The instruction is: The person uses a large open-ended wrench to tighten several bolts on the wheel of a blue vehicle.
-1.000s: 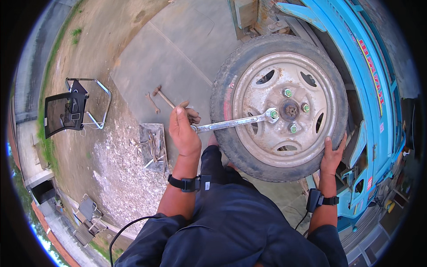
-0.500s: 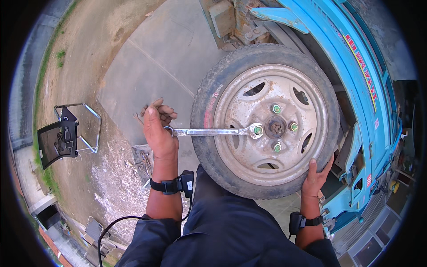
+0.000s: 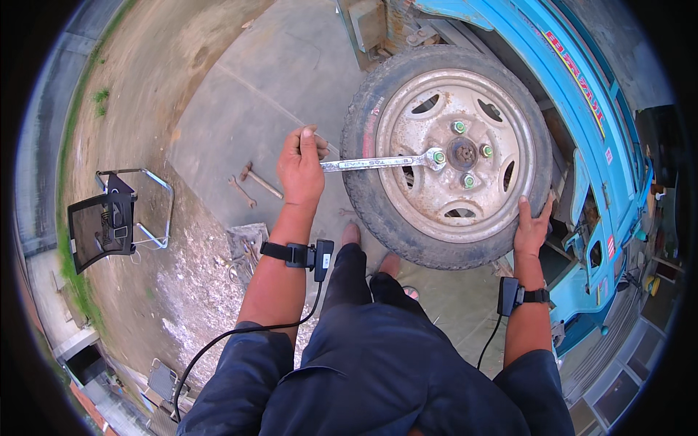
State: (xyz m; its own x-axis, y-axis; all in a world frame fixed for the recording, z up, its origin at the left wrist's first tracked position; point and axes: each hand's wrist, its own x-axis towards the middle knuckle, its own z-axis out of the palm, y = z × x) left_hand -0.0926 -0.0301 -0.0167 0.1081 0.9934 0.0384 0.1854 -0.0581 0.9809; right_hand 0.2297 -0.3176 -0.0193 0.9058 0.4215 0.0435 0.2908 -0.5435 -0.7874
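My left hand (image 3: pixel 300 163) is closed around the near end of a long silver wrench (image 3: pixel 382 163). The wrench's open jaw fits around the left-side green-tipped wheel nut (image 3: pixel 438 157). That nut is one of several around the rusty hub (image 3: pixel 464 154) of a pale, rust-spotted steel wheel (image 3: pixel 407 196). A worn black tyre (image 3: pixel 363 174) surrounds the wheel. At the tyre's lower right edge, my right hand (image 3: pixel 533 225) rests with thumb and fingers spread, the thumb near the sidewall and the fingers over the tread. No tool shows in it.
A blue truck body (image 3: pixel 574 87) rises along the right side. On the concrete lie a hammer (image 3: pixel 262 180), a small wrench (image 3: pixel 243 192) and a tray of tools (image 3: pixel 247 251). A black mesh chair (image 3: pixel 102 225) lies at the left. Dark cables run from my wrist straps.
My left hand has gone from loosely bent fingers beside the wrench's end to a closed grip on it. The view has shifted, so the wheel appears higher; the wrench stays on the same nut.
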